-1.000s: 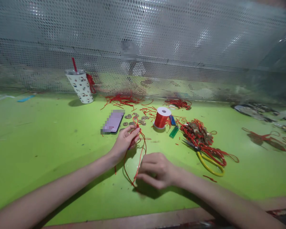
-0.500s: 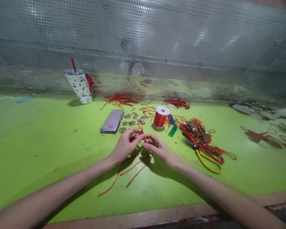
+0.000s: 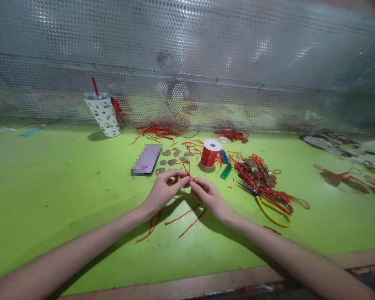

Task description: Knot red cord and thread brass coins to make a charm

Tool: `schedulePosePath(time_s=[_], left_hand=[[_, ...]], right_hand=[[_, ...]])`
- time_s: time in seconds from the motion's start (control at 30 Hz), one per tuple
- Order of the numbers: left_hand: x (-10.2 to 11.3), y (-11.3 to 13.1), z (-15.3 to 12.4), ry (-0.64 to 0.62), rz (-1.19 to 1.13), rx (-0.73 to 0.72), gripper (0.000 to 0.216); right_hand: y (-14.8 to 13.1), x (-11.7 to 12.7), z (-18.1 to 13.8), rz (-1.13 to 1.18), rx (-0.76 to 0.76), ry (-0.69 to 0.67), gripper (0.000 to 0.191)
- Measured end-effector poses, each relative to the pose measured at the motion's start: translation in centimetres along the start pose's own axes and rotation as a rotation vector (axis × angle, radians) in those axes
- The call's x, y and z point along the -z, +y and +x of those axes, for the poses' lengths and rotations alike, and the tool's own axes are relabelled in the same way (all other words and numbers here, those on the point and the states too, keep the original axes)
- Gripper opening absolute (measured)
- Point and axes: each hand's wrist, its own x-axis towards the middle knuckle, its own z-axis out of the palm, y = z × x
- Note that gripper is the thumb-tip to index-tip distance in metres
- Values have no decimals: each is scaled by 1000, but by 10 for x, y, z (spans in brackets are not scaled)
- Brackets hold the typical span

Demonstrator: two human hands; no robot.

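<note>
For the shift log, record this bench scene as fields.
Left hand: pinches the red cord at its bunched part
Right hand: pinches the same cord, fingertips meeting the other hand's
Cord ends: trail on the green table toward the person
Behind hands: coins, phone, red spool
Right side: yellow scissors beside a pile of corded coins
Far left: cup with straw

Cup [image 3: 103,116] w/ straw [image 3: 94,85], phone [image 3: 146,160], spool [image 3: 210,153], lighter [image 3: 226,171], scissors [image 3: 259,198].
</note>
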Motion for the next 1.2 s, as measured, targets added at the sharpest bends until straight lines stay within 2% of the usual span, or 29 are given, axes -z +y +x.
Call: schedulePosePath(time_s=[0.1, 0.27, 0.37, 0.43, 0.53, 0.6, 0.63, 0.7, 0.77, 0.83, 0.9, 0.97, 1.0, 1.07, 1.13, 1.2], left_hand=[[1, 1, 1, 25, 39, -16, 19], [12, 13, 2, 28, 63, 7, 30], [18, 18, -1, 12, 248, -152, 27], [16, 17, -8, -90, 393, -321, 24], [6, 15, -24, -408, 535, -521, 20], [-1, 18, -38, -635, 544, -642, 19], [-4, 20, -43, -710, 526, -680, 18], [-7, 24, -51, -765, 457, -729, 15], [-6, 26, -51, -731, 426, -735, 12], [-3, 23, -43, -586, 436, -708, 13], [1, 18, -31, -350, 461, -635, 15], [3, 13, -19, -151, 455, -496, 24], [3, 10, -14, -93, 422, -398, 30], [3, 7, -7, -87, 269, -168, 35], [1, 3, -4, -164, 72, 28, 35], [-2, 0, -3, -211, -61, 130, 35]], right_hand=[[2, 0, 1, -15, 8, 16, 40], [7, 6, 7, 22, -14, 170, 43], [7, 10, 10, 104, -44, 234, 43], [7, 13, 12, 176, -70, 271, 42], [8, 15, 14, 284, -103, 271, 40], [9, 16, 15, 337, -126, 251, 38], [9, 16, 15, 360, -143, 243, 37], [9, 17, 16, 401, -180, 238, 35], [9, 19, 16, 425, -202, 235, 34], [9, 19, 16, 430, -190, 224, 36], [8, 17, 15, 420, -152, 199, 38], [7, 13, 13, 393, -115, 160, 39], [7, 11, 12, 374, -103, 138, 39], [7, 8, 10, 323, -84, 90, 38], [7, 5, 8, 270, -56, 57, 37], [7, 3, 6, 232, -29, 31, 37]])
